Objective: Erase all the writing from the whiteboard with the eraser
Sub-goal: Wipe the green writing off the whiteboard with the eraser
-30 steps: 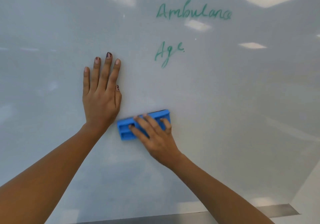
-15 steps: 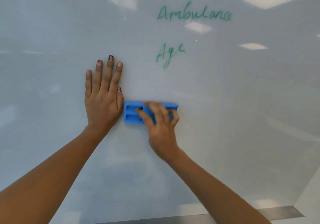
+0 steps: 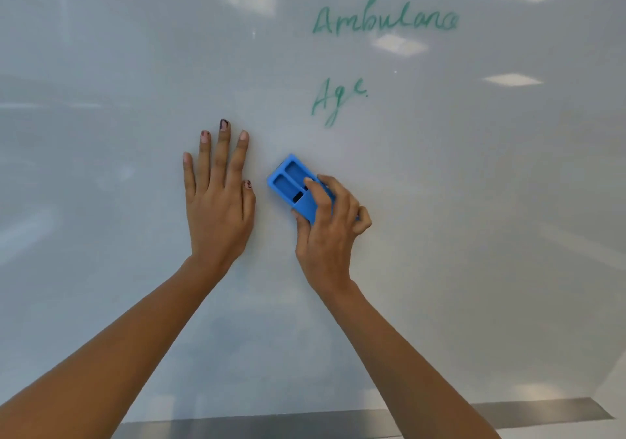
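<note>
Below-left of "Age" [image 3: 335,99], my right hand [image 3: 330,232] grips the blue eraser [image 3: 294,186] against the whiteboard [image 3: 101,65]; it has swung from level to tilted. Left hand [image 3: 220,201] stays flat beside it. "Age" and "Ambulance" [image 3: 384,20] still unwiped.

The eraser [image 3: 292,184] is now higher on the whiteboard [image 3: 474,235], closer to the word "Age" [image 3: 335,99]. It has turned from level to slanted, with its free end pointing up and left. The right hand [image 3: 330,232] has come up with it and grips it with more curled fingers.
</note>
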